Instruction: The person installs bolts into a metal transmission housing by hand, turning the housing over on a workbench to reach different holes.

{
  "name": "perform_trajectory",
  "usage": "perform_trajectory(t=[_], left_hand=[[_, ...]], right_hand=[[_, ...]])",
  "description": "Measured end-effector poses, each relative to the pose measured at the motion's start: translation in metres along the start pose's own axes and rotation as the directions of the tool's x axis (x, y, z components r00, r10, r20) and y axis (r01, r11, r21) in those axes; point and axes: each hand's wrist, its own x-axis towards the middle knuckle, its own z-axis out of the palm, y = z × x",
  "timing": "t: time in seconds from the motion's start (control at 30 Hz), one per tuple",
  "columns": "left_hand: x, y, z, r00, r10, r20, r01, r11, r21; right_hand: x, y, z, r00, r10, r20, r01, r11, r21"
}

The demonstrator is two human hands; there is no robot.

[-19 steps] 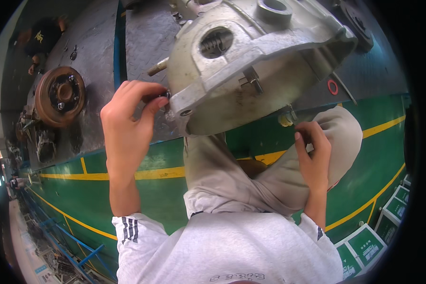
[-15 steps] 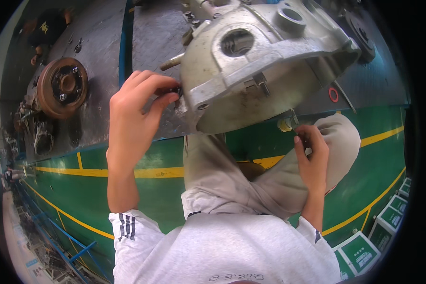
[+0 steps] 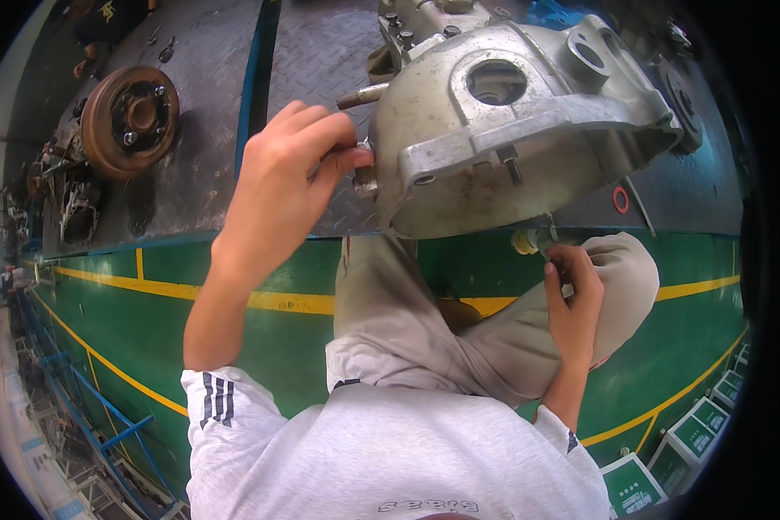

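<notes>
Gripping one grey cast housing (image 3: 503, 130): left hand (image 3: 290, 186) pinching its flange bolt (image 3: 366, 180), right hand (image 3: 572, 299) clasping a yellow-tipped tool (image 3: 529, 241).

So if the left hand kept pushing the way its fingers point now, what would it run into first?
The left hand points right, fingertips already at a small fitting on the flange of the grey cast housing. It would meet that housing's left rim almost at once, though depth is hard to judge.

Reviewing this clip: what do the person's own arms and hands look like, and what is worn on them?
Both hands, left hand and right hand, are bare, without gloves, rings or a watch. The forearms are uncovered. A light grey short-sleeved shirt ends above the elbows; its left sleeve carries three dark stripes.
</notes>
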Motion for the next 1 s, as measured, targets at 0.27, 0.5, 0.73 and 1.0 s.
perform_trajectory(t=[0.27,0.5,0.73,1.0], left_hand=[[-0.007,0.002,-0.003,0.995,-0.034,-0.099,0.035,0.999,0.008],[-0.004,0.006,0.001,0.992,-0.098,-0.075,0.101,0.994,0.036],[-0.007,0.006,0.001,0.99,-0.085,-0.115,0.091,0.995,0.047],[-0.01,0.005,-0.001,0.98,-0.156,-0.124,0.153,0.988,-0.035]], right_hand=[[0.0,0.003,-0.002,1.0,0.005,0.008,-0.005,1.0,0.001],[0.004,0.0,0.006,0.992,0.091,-0.085,-0.094,0.995,-0.023],[0.007,0.0,0.007,0.996,0.087,-0.026,-0.089,0.987,-0.131],[0.025,0.005,0.004,0.995,0.09,0.035,-0.076,0.953,-0.294]])
